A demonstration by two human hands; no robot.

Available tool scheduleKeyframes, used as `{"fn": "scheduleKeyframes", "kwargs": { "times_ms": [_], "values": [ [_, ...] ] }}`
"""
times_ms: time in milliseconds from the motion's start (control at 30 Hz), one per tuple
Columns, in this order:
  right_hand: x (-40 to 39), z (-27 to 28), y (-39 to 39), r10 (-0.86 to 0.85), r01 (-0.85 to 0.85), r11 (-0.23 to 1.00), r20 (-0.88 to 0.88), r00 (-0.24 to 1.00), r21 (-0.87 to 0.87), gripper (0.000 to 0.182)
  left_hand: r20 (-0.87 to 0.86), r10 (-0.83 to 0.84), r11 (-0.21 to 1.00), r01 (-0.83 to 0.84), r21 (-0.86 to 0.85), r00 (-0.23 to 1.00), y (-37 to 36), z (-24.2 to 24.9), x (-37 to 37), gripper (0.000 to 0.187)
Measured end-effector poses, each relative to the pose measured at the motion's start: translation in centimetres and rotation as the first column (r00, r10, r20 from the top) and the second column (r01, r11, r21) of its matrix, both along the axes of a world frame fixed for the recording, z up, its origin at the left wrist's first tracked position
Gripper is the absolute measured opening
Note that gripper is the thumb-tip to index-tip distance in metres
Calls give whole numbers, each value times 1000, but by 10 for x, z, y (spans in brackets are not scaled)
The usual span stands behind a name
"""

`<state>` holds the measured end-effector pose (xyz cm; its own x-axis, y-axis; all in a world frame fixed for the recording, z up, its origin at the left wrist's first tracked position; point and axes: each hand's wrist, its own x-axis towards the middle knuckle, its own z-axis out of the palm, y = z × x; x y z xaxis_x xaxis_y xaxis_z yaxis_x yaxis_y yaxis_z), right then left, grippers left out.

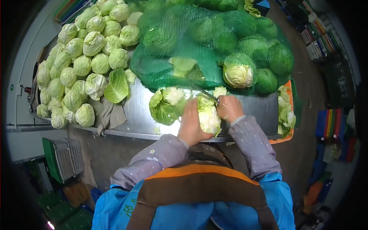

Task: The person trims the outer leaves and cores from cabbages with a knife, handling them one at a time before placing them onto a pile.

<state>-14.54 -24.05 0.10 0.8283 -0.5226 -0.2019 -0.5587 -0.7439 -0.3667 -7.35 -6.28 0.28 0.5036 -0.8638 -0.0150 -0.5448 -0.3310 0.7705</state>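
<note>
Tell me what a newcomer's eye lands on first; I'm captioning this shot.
The big green net sack of cabbages fills the top right of the steel table. Left lies a heap of trimmed pale cabbages. Centre front, the left hand steadies a cabbage while the right hand holds a knife.

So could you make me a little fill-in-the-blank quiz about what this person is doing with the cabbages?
1. The left hand steadies a ____ on the metal table.
2. The right hand holds a ____ against it.
3. The green net sack behind the hands is full of ____.
4. The pile of trimmed cabbages lies on the person's ____ side.

Missing words: cabbage; knife; cabbages; left
</note>
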Motion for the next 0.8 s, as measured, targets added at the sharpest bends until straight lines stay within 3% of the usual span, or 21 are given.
{"fn": "scheduleKeyframes", "kwargs": {
  "times_ms": [100, 200, 233, 300, 333, 400, 433, 500, 533, 567, 600, 633, 667, 700, 733, 767, 800],
  "values": [
    [15, -40, -15, -64, 59, 990, -39, 997, -125, 12, 20, -29, 999, 30, -44, 999, 12, -2, 2, 119],
    [27, -65, -8, -153, 160, 983, 80, 985, -93, 26, -20, -11, 998, 9, -57, 1000, 32, 0, 7, 120],
    [27, -62, -6, -149, 157, 983, 89, 985, -90, 26, -219, 98, 991, -114, -64, 971, 41, -5, 6, 118],
    [28, -47, -4, -212, 201, 977, 352, 912, 68, 47, -499, 228, 958, -283, -37, 836, 52, -33, 11, 108],
    [21, -35, 2, -206, 193, 979, 355, 912, 72, 47, -495, 236, 956, -290, -35, 836, 53, -31, 11, 108],
    [-1, -7, 17, -390, 180, 893, 508, 768, 413, 63, -721, 269, 910, -414, -27, 639, 47, -24, 5, 98],
    [-11, -2, 32, -376, 167, 896, 502, 779, 412, 63, -726, 281, 903, -430, -23, 628, 44, -24, 1, 98],
    [-28, 2, 57, -326, 107, 825, 312, 892, 555, 64, -853, 387, 835, -526, 162, 351, 38, -20, -2, 90],
    [-27, 2, 55, -324, 107, 826, 311, 893, 553, 64, -855, 385, 834, -527, 161, 349, 39, 2, 8, 90],
    [-26, 1, 52, -316, 55, 783, 319, 893, 620, 68, -875, 367, 920, -263, 291, 315, 45, 38, 25, 89],
    [-23, 0, 49, -309, 2, 729, 327, 893, 684, 71, -890, 363, 922, 29, 385, 276, 55, 57, 38, 89],
    [-21, 0, 41, -267, 5, 738, 285, 921, 675, 69, -665, 295, 933, -58, 354, 686, 69, 55, 46, 99],
    [-21, -2, 36, -284, 17, 730, 280, 917, 683, 69, -663, 291, 930, -43, 364, 690, 68, 54, 52, 99],
    [-21, -5, 29, -192, -88, 694, 302, 934, 714, 67, -239, 86, 980, -39, 196, 967, 59, 65, 63, 102],
    [-16, -3, 20, -91, -196, 651, 331, 939, 734, 66, 287, -63, 998, 54, 38, 956, 50, 71, 72, 104],
    [-12, 5, 14, 75, -275, 707, 318, 945, 652, 63, 289, -62, 998, 55, 34, 955, 40, 58, 73, 104],
    [-10, 7, 10, 76, -276, 711, 319, 945, 647, 63, 232, -197, 980, 184, 77, 953, 24, 31, 71, 107]
  ]
}}
